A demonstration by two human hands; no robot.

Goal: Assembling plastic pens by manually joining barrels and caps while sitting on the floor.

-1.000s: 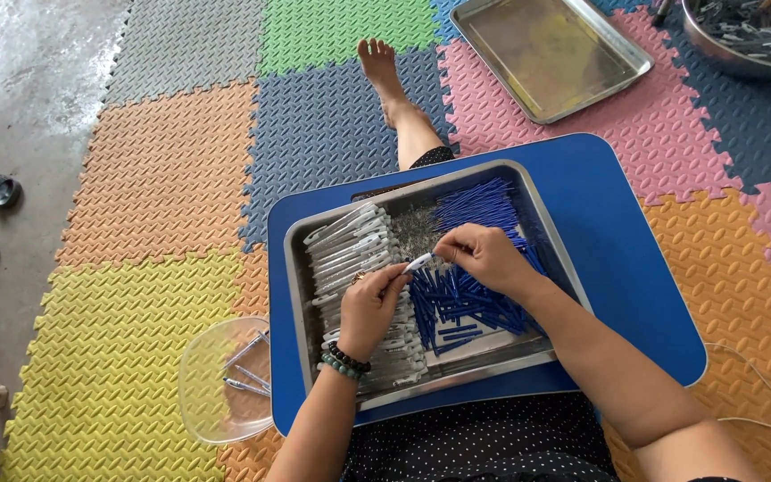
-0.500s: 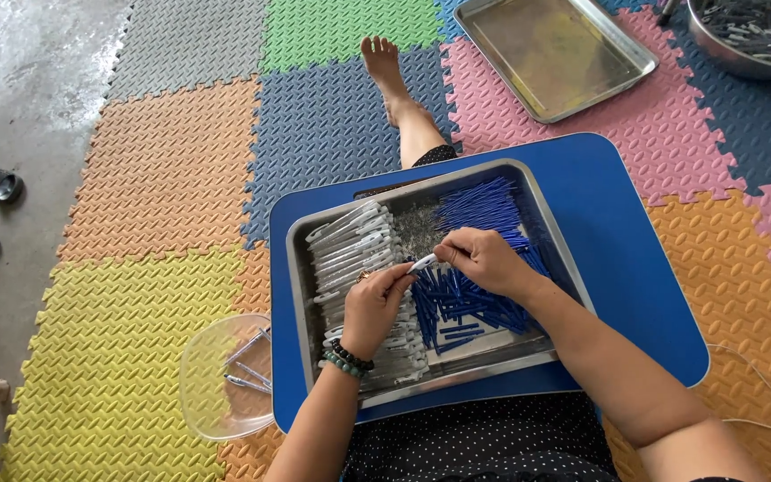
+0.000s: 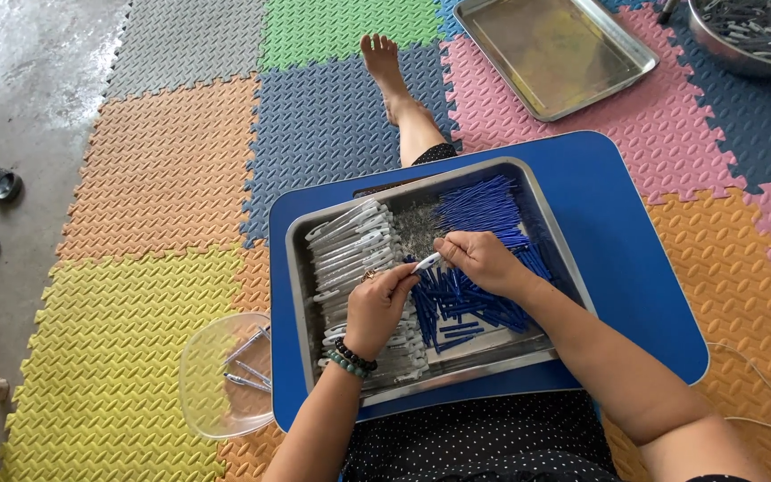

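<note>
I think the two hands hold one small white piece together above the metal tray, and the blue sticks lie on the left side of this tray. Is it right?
Not quite. The head view shows the blue sticks on the right side of the metal tray; the white pieces fill the left side. The rest holds: the left hand and right hand hold one small white piece together above the tray.

Colourful foam floor mats [image 3: 162, 170] beside bare grey concrete [image 3: 20, 80]
</note>
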